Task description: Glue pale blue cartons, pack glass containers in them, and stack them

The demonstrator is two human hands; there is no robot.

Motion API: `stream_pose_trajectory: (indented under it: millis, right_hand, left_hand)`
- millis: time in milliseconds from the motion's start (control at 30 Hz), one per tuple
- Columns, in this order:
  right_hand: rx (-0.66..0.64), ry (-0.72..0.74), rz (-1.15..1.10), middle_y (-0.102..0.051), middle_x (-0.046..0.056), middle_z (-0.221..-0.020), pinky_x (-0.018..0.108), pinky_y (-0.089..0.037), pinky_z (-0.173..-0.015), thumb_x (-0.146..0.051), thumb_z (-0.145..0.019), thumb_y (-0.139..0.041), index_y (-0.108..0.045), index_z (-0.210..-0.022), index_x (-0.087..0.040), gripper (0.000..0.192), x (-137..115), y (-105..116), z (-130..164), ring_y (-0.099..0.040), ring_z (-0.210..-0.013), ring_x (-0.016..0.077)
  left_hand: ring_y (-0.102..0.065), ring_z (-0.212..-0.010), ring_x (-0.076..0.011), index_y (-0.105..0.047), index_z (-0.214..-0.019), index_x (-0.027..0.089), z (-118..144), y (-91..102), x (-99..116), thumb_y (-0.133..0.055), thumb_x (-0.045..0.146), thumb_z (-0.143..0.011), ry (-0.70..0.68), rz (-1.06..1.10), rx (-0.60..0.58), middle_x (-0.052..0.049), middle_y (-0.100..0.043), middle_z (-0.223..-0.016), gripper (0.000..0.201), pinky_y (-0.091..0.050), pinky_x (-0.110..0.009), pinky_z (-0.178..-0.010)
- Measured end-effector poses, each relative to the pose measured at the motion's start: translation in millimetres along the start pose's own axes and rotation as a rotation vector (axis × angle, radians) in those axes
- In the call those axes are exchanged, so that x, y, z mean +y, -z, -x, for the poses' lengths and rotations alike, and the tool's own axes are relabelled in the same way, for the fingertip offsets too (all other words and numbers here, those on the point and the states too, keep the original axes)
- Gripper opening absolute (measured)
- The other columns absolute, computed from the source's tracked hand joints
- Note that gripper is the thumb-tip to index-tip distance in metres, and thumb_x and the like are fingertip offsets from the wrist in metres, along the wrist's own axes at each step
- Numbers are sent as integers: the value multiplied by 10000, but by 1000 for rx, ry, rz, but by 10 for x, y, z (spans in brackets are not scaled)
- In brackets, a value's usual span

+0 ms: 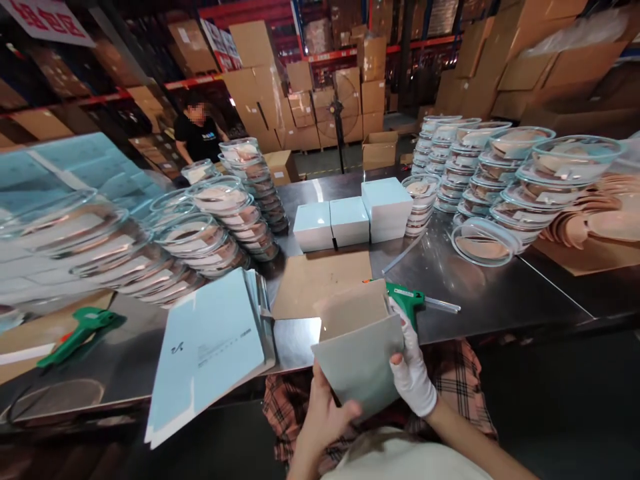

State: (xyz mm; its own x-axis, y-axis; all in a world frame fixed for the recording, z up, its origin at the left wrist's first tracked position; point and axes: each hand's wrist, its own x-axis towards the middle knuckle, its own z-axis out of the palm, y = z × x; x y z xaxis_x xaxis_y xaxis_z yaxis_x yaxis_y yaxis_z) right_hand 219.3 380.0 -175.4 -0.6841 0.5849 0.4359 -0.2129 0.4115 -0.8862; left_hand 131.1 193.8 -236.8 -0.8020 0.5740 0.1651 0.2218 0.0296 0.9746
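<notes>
A light blue cardboard box [361, 363] with a brown inside is held in front of my body, tilted, its open side facing away. My bare left hand [327, 410] grips its lower left edge, thumb on the near face. On the right side my right hand [414, 367], in a white glove with bare fingertips, is closed around the box wall. Just beyond the box a green glue gun [407, 300] lies on the table with a clear glue stick [443, 305] at its back. To the left rests a stack of flat blue box blanks [210, 347].
Blue boxes [350, 220] stand in a row on the dark metal table [300, 192], behind a brown cardboard sheet [320, 277]. Stacks of lidded glass containers [525, 170] rise on both sides. Another green glue gun [83, 333] lies far left. A person [197, 133] is behind the table.
</notes>
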Motion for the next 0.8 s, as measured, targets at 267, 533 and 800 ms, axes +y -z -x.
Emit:
stream_pose_trajectory:
  millis: [267, 533, 800]
  right_hand:
    - [188, -369, -188, -577, 151, -1511, 573, -378, -1248, -492, -921, -662, -578, -1266, -237, 437, -5, -38, -42, -539, -1416, 346]
    - [124, -433, 343, -694, 182, -1225, 511, -539, -983, -566, -926, -572, -598, -1183, -197, 450, 197, 555, -318, -706, -1049, 313]
    - [-82, -756, 515, -687, 83, -698, 330, -495, -682, -283, -651, -744, -648, -749, -164, 182, 294, 656, -883, -696, -724, 265]
  left_hand:
    - [-626, -1287, -295, -541, -1365, 253, 44, -259, 83, -568, 738, -925, -94, 12, 263, -159, -624, -1366, 656, -529, -450, -1067]
    - [-727, -1047, -293, -773, -988, 239, -167, 278, 250, -803, 566, -827, -294, -203, 238, -91, -765, -1014, 366, -584, -369, -890]
    - [-706, -1078, -302, -778, -1046, 218, -353, 271, 245, -851, 638, -746, -135, -79, 230, -106, -758, -1096, 521, -558, -387, -945]
